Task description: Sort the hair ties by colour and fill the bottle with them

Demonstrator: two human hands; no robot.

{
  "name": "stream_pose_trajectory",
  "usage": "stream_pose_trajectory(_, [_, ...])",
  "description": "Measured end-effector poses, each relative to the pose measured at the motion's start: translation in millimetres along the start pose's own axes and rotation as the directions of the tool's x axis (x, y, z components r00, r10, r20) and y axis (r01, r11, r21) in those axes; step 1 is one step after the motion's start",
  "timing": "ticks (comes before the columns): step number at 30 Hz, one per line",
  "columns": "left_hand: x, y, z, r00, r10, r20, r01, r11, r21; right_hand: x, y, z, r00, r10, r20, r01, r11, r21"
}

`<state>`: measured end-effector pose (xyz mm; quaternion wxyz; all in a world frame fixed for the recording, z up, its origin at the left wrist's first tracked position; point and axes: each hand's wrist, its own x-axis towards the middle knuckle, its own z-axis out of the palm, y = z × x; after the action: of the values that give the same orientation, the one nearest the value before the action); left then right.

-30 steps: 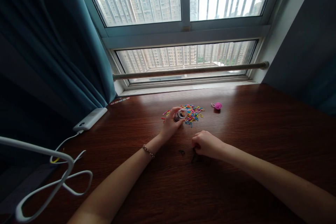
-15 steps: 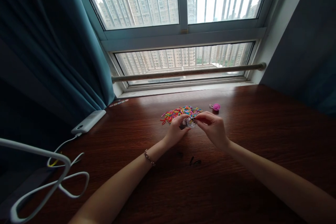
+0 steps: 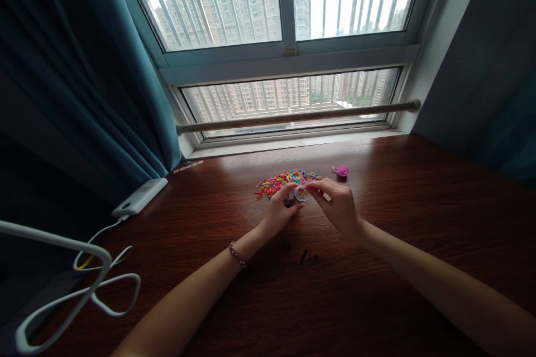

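Observation:
My left hand (image 3: 278, 209) is closed around a small clear jar (image 3: 300, 194), which lies tilted with its round mouth towards the right. Some dark bits show through its wall. At the jar's rim, my right hand (image 3: 338, 203) has its thumb and fingertips pinched together; whatever is between them is too small to make out. Just behind both hands spreads a pile of small, brightly coloured elastic bands (image 3: 276, 182), partly hidden by my fingers. A few small black bands (image 3: 312, 259) lie on the table nearer to me.
A round pink lid with a pale loop (image 3: 343, 170) lies behind my right hand on the brown wooden table (image 3: 397, 195). At the left are a white power bank (image 3: 140, 196) and a looping white cable (image 3: 104, 259). A blue curtain (image 3: 138, 95) and a window close off the back.
My right fingertips have shifted slightly at the jar's mouth, and the dark piece seen by them earlier no longer shows there. The jar has turned a little in my left hand.

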<state>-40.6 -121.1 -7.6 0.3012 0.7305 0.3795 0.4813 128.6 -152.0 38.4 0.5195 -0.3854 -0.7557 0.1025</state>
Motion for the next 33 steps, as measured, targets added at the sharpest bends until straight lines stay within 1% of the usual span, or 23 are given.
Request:
stream_pose_trajectory(2, [1, 1, -0.9, 1.000, -0.011, -0.007, 0.011, 1.000, -0.015, 0, -3, -2, 0.999, 0.029, -0.044, -0.027, 0.998, 0.052])
stream_pose_trajectory(4, [3, 2, -2.5, 0.999, -0.037, -0.024, 0.035, 0.997, -0.066, 1, -4, -3, 0.996, 0.050, -0.070, -0.045, 0.996, 0.074])
stream_pose_trajectory(7, [5, 4, -4.5, 0.994, -0.104, -0.028, 0.096, 0.972, -0.215, 3, 2, -2, 0.994, 0.101, -0.047, -0.098, 0.993, 0.069])
stream_pose_trajectory(9, [6, 4, -4.2, 0.988, -0.152, -0.001, 0.143, 0.936, -0.321, 4, 11, 1, 0.991, 0.132, 0.029, -0.134, 0.986, 0.097])
stream_pose_trajectory(12, [7, 5, -1.9, 0.981, -0.188, 0.045, 0.190, 0.884, -0.428, 2, 24, 8, 0.967, 0.136, 0.217, -0.175, 0.970, 0.169])
stream_pose_trajectory(14, [9, 7, -3.0, 0.980, -0.180, 0.079, 0.197, 0.892, -0.407, -2, 29, 12, 0.944, 0.132, 0.302, -0.202, 0.956, 0.212])
stream_pose_trajectory(15, [10, 8, -5.6, 0.981, -0.167, 0.099, 0.191, 0.915, -0.356, -4, 31, 13, 0.941, 0.139, 0.310, -0.215, 0.949, 0.229])
stream_pose_trajectory(17, [14, 12, -15.8, 0.980, -0.143, 0.141, 0.166, 0.970, -0.175, -7, 34, 14, 0.946, 0.170, 0.275, -0.240, 0.939, 0.247])
stream_pose_trajectory(18, [15, 15, -22.8, 0.973, -0.140, 0.181, 0.154, 0.986, -0.063, -9, 36, 14, 0.951, 0.191, 0.242, -0.251, 0.936, 0.247])
stream_pose_trajectory(19, [16, 18, -30.4, 0.960, -0.157, 0.234, 0.148, 0.987, 0.053, -9, 38, 13, 0.954, 0.215, 0.207, -0.263, 0.933, 0.244])
stream_pose_trajectory(20, [15, 21, -37.8, 0.924, -0.194, 0.330, 0.148, 0.976, 0.162, -9, 41, 12, 0.956, 0.238, 0.173, -0.276, 0.930, 0.244])
stream_pose_trajectory(21, [14, 23, -44.1, 0.847, -0.242, 0.474, 0.137, 0.960, 0.246, -9, 45, 11, 0.955, 0.260, 0.142, -0.289, 0.924, 0.252])
stream_pose_trajectory(22, [12, 25, -48.8, 0.743, -0.278, 0.609, 0.107, 0.947, 0.303, -9, 49, 10, 0.952, 0.284, 0.118, -0.306, 0.913, 0.269])
stream_pose_trajectory(23, [10, 25, -51.5, 0.650, -0.301, 0.698, 0.066, 0.937, 0.343, -8, 53, 9, 0.945, 0.312, 0.100, -0.328, 0.898, 0.294])
stream_pose_trajectory(24, [7, 25, -52.3, 0.583, -0.315, 0.749, 0.025, 0.928, 0.371, -8, 57, 9, 0.936, 0.342, 0.089, -0.352, 0.878, 0.324])
stream_pose_trajectory(25, [5, 25, -51.5, 0.543, -0.320, 0.776, -0.010, 0.922, 0.387, -7, 61, 8, 0.925, 0.371, 0.083, -0.375, 0.858, 0.352])
stream_pose_trajectory(27, [2, 23, -46.6, 0.506, -0.319, 0.801, -0.047, 0.918, 0.395, -6, 66, 8, 0.906, 0.416, 0.075, -0.410, 0.825, 0.388])
stream_pose_trajectory(29, [1, 22, -40.1, 0.482, -0.300, 0.824, -0.050, 0.929, 0.367, -6, 69, 8, 0.896, 0.440, 0.058, -0.424, 0.813, 0.399])
stream_pose_trajectory(30, [0, 23, -36.5, 0.492, -0.286, 0.822, -0.044, 0.935, 0.352, -6, 69, 7, 0.894, 0.446, 0.049, -0.426, 0.811, 0.400])
stream_pose_trajectory(31, [0, 24, -32.7, 0.524, -0.277, 0.806, -0.035, 0.938, 0.345, -5, 69, 7, 0.893, 0.449, 0.042, -0.426, 0.811, 0.401])
stream_pose_trajectory(33, [-4, 27, -24.2, 0.610, -0.285, 0.739, 0.007, 0.935, 0.355, -4, 70, 5, 0.893, 0.449, 0.038, -0.425, 0.809, 0.405])
